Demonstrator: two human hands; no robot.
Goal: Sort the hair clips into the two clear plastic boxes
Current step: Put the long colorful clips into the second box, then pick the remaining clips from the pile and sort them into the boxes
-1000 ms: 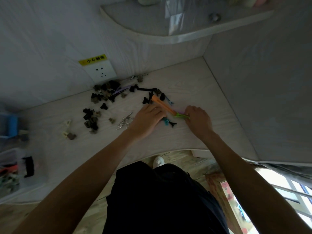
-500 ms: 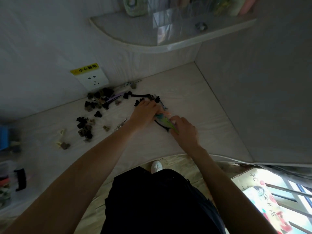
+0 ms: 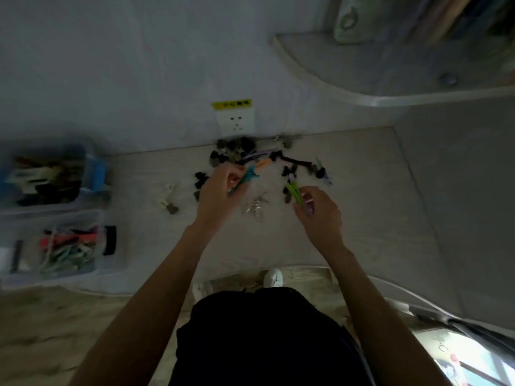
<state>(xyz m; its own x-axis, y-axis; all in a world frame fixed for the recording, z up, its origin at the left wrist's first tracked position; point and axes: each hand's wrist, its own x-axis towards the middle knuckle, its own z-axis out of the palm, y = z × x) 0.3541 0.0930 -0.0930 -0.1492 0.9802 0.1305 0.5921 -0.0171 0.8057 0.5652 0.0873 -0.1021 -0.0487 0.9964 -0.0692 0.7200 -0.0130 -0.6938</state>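
Centre frame, my left hand [image 3: 220,190] pinches a teal clip [image 3: 245,178], my right hand [image 3: 320,210] a green clip [image 3: 294,192]; best carried level to the lower-left box [image 3: 100,270] of long coloured clips

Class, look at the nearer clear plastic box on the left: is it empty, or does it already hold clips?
It already holds clips. The nearer clear box shows a pile of long colourful clips lying inside; blur hides how many.

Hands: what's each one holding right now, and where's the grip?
Left hand holds a teal clip and an orange clip by their near ends. Right hand pinches a green clip at its near end.
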